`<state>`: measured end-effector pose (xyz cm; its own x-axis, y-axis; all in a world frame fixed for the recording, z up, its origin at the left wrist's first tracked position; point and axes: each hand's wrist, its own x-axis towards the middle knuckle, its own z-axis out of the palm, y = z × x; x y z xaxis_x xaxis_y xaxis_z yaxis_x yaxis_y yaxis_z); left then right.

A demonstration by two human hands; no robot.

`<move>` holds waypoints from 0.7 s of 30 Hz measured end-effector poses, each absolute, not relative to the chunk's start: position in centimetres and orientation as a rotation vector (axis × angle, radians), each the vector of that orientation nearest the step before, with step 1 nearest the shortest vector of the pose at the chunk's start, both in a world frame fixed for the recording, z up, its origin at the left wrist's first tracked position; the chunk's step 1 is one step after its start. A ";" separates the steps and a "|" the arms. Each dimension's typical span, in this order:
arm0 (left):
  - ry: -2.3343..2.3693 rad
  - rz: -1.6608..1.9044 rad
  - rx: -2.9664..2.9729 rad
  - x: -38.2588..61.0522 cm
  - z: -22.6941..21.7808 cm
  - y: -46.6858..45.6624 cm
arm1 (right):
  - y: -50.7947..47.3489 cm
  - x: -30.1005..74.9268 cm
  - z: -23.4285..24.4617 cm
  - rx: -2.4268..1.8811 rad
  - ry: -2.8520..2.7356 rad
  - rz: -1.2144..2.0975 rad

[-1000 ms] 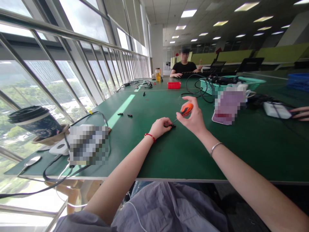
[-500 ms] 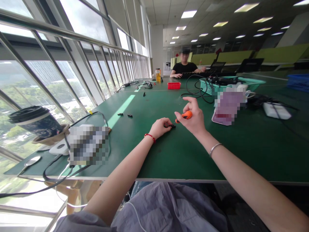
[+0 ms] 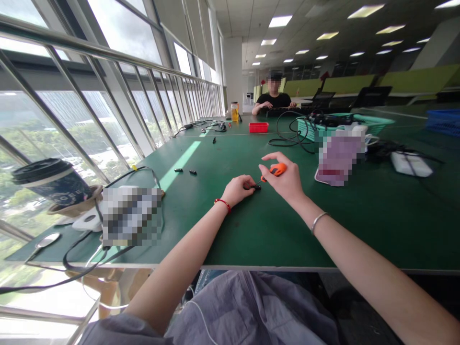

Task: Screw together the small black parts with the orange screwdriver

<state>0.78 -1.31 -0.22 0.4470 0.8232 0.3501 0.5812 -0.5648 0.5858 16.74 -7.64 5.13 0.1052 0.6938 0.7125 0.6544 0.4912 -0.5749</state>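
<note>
My left hand (image 3: 238,190) is closed around a small black part (image 3: 256,187) and rests on the green tabletop (image 3: 223,230). An orange-handled screwdriver (image 3: 276,170) lies in my right hand (image 3: 287,177), its handle between thumb and palm. The thin shaft slants down to the left, and its tip meets the black part near my left fingertips. My right index finger is curved and lifted off the handle. Farther left lie two more small black parts (image 3: 193,172), with another black piece (image 3: 214,140) beyond them.
A red tray (image 3: 258,128), a teal basket (image 3: 305,130) with cables and a pixelated phone (image 3: 339,158) stand beyond my hands. At left are a coffee cup (image 3: 53,184), cables and a blurred-out device (image 3: 131,215). Across the table a person (image 3: 275,99) sits by a jar (image 3: 235,112).
My right index finger has curled lower toward the thumb, and the orange handle has turned slightly. My left hand stays in place. The person opposite has moved their hands.
</note>
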 end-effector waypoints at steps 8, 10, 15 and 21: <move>1.187 0.893 2.327 0.8 -0.5 -1.1 | -7.4 16.7 4.5 -1.042 -1.661 0.082; 1.183 0.890 2.327 0.8 -0.4 -1.1 | -7.4 16.6 4.6 -1.095 -1.673 0.067; 1.185 0.873 2.323 0.8 -0.1 -1.4 | -7.8 16.7 5.1 -1.226 -1.712 0.036; 1.191 0.872 2.347 0.8 0.0 -1.5 | -7.7 18.1 5.7 -1.137 -1.660 -0.163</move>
